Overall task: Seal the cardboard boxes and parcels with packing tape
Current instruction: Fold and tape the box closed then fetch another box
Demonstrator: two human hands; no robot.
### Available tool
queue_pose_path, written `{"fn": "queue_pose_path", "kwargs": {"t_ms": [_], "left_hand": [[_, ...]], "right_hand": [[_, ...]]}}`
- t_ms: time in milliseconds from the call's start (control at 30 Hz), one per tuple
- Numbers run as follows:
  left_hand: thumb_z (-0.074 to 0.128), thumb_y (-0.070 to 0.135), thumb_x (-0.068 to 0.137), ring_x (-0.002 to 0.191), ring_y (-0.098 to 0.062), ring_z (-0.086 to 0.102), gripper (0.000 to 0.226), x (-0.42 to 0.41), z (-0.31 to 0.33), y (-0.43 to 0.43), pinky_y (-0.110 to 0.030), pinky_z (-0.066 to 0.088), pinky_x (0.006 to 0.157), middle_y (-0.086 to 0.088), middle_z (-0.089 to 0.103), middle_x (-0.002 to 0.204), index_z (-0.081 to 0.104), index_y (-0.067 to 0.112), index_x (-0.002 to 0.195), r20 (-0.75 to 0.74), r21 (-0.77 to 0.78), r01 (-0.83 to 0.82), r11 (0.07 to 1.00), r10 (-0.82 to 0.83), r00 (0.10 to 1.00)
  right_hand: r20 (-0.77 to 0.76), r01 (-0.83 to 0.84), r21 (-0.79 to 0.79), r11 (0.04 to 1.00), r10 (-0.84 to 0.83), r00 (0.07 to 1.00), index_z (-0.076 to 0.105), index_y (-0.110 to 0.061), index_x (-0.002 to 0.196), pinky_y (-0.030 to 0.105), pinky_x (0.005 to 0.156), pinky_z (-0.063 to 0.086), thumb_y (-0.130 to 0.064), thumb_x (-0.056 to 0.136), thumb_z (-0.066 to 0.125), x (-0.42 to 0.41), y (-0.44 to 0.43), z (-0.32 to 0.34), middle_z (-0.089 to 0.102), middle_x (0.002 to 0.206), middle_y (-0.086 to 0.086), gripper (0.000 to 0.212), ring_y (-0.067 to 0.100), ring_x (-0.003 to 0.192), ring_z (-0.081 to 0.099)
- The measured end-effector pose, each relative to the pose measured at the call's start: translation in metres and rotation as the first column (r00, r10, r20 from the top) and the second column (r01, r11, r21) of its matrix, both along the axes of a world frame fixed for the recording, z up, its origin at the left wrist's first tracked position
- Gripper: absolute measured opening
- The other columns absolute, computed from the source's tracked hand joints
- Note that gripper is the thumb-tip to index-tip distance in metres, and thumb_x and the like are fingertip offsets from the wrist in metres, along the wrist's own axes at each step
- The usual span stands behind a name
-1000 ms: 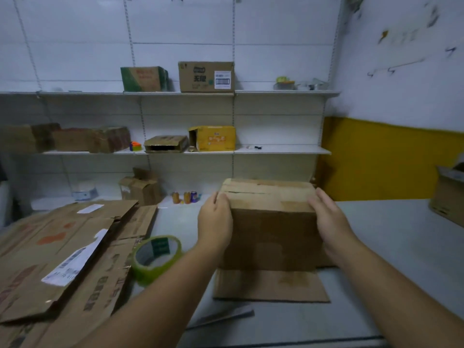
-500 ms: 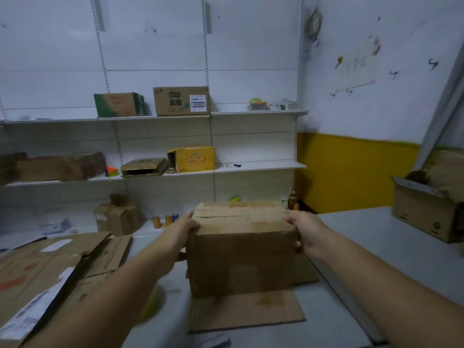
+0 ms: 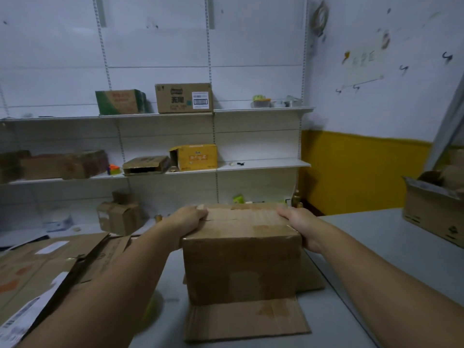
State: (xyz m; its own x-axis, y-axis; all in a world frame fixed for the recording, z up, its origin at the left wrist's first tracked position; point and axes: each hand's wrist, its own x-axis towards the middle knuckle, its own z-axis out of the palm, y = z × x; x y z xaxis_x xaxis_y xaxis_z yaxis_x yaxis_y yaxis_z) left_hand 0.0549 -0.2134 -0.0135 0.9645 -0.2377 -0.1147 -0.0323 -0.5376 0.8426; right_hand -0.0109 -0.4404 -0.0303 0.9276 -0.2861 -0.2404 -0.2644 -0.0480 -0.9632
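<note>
Head view: grey table (image 3: 376, 247). Cardboard box (image 3: 241, 262) stands mid-table toward the front edge, lower flaps splayed flat on the surface. Worn corrugated, looks light, likely empty. Walls stiff, corners soft, so hold by the side walls near the top. Left hand (image 3: 187, 222) and right hand (image 3: 298, 224) clamp those top side edges, fingers curled over. Flattened cardboard (image 3: 50, 267) crowds the left edge. Open carton (image 3: 431, 212) sits at the right edge, well apart. Greenish blur (image 3: 150, 307) under left forearm, maybe tape; can't tell.
</note>
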Motion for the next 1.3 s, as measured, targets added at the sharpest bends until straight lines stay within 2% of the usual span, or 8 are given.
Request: {"fn": "queue_pose_path", "kwargs": {"t_ms": [167,300,433,567,733,933,1067,1300], "left_hand": [[0.035,0.039,0.1,0.094,-0.023,0.054,0.026,-0.029,0.012,0.012,-0.035,0.046,0.074,-0.004,0.051,0.108,0.044,0.027,0.121,0.261,-0.228,0.08,0.97,-0.018,0.965],[0.024,0.058,0.093,0.106,-0.014,0.051,0.047,-0.058,0.019,0.012,-0.045,0.048,0.088,0.01,0.049,0.12,0.038,0.039,0.133,0.396,-0.651,0.123,0.749,0.196,0.897],[0.028,0.057,0.096,0.112,-0.027,0.055,0.046,-0.065,-0.011,-0.009,-0.051,0.04,0.101,-0.008,0.061,0.119,0.06,0.028,0.11,-0.003,-0.756,-0.089,0.648,0.133,0.991],[0.047,0.047,0.089,0.112,-0.02,0.055,0.042,-0.069,-0.041,-0.019,-0.039,0.044,0.095,0.002,0.057,0.122,0.043,0.035,0.129,0.195,-0.751,0.051,0.659,0.147,0.97],[0.075,0.028,0.07,0.107,-0.023,0.056,0.075,-0.067,-0.053,-0.033,-0.033,0.047,0.083,-0.005,0.052,0.126,0.033,0.031,0.133,0.079,-0.786,0.059,0.616,0.005,0.997],[0.058,0.045,0.076,0.111,-0.013,0.056,0.07,-0.083,-0.068,-0.062,-0.017,0.047,0.076,0.002,0.056,0.126,0.036,0.026,0.14,0.233,-0.697,0.138,0.704,0.04,0.972],[0.024,0.066,0.089,0.103,-0.027,0.058,0.05,-0.066,-0.059,-0.048,-0.043,0.045,0.091,-0.005,0.062,0.111,0.052,0.035,0.116,-0.171,-0.869,-0.081,0.489,-0.143,0.975],[0.021,0.066,0.089,0.104,-0.032,0.061,0.063,-0.071,-0.077,-0.061,-0.046,0.051,0.082,-0.011,0.062,0.123,0.048,0.029,0.133,-0.2,-0.787,-0.136,0.602,-0.04,0.979]], "right_hand": [[0.282,-0.112,-0.04,0.993,0.119,0.952,0.043,-0.026,0.134,0.032,0.07,0.054,-0.034,0.102,0.038,-0.02,-0.006,0.022,0.062,0.114,0.008,0.033,0.022,0.096,0.064],[0.674,-0.149,-0.04,0.988,0.137,0.725,0.025,-0.064,0.137,0.046,0.11,0.035,-0.076,0.083,0.036,-0.042,-0.005,0.028,0.041,0.147,-0.013,0.057,0.011,0.134,0.04],[0.64,-0.021,0.023,1.0,0.001,0.769,0.052,-0.048,0.127,0.048,0.108,0.039,-0.097,0.06,0.027,-0.047,0.011,-0.009,0.061,0.128,-0.009,0.087,0.015,0.126,0.051],[0.665,-0.054,0.261,0.964,-0.138,0.734,0.066,-0.042,0.108,0.034,0.087,0.051,-0.083,0.07,0.038,-0.057,0.001,-0.014,0.072,0.109,-0.005,0.063,0.014,0.109,0.064],[0.505,0.139,0.319,0.937,-0.292,0.812,0.068,-0.027,0.108,0.04,0.098,0.045,-0.056,0.096,0.037,-0.054,-0.01,-0.033,0.072,0.105,-0.005,0.045,0.016,0.105,0.063],[0.496,0.342,0.495,0.799,-0.583,0.644,0.062,-0.013,0.126,0.042,0.103,0.044,-0.04,0.097,0.048,-0.064,-0.021,-0.049,0.067,0.118,0.0,0.042,0.02,0.116,0.06],[0.314,0.168,0.706,0.688,-0.517,0.796,0.066,-0.013,0.117,0.044,0.092,0.048,-0.032,0.099,0.041,-0.069,-0.041,-0.048,0.069,0.112,0.014,0.037,0.031,0.109,0.063],[0.243,0.177,0.621,0.764,-0.402,0.883,0.066,-0.011,0.102,0.042,0.071,0.054,-0.036,0.102,0.029,-0.076,-0.046,-0.062,0.073,0.087,0.017,0.045,0.033,0.083,0.069]]}}
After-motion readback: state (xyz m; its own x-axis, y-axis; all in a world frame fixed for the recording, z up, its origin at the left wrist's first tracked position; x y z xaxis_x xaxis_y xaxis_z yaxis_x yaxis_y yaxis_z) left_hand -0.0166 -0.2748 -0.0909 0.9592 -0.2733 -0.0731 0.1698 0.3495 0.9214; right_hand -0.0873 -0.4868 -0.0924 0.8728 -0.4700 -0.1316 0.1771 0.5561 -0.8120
